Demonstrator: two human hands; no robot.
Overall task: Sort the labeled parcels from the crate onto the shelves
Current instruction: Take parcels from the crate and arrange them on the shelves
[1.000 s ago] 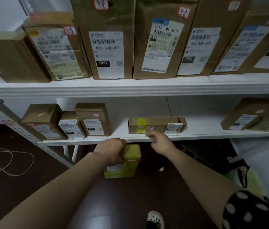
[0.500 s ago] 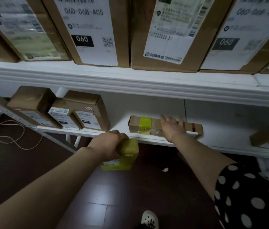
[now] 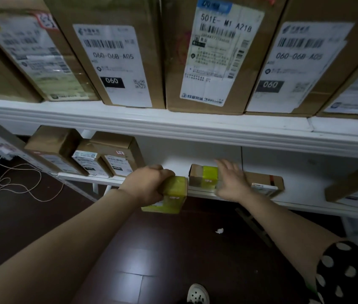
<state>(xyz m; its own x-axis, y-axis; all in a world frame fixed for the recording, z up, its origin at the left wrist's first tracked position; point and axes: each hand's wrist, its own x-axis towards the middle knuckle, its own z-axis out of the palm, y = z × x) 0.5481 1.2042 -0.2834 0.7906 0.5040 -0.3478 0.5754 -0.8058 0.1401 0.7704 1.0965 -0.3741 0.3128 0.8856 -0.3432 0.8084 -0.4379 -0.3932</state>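
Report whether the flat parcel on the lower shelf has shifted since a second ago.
Yes. The flat parcel slid right, away from the upright box left of it.

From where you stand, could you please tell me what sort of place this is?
Probably a parcel sorting or pickup room: white shelves hold cardboard boxes bearing barcoded shipping labels.

R hand now atop flat parcel

The small parcel, wrapped in yellow tape, is gripped in the left hand. The long flat brown parcel lies under the right hand, just beside the first one.
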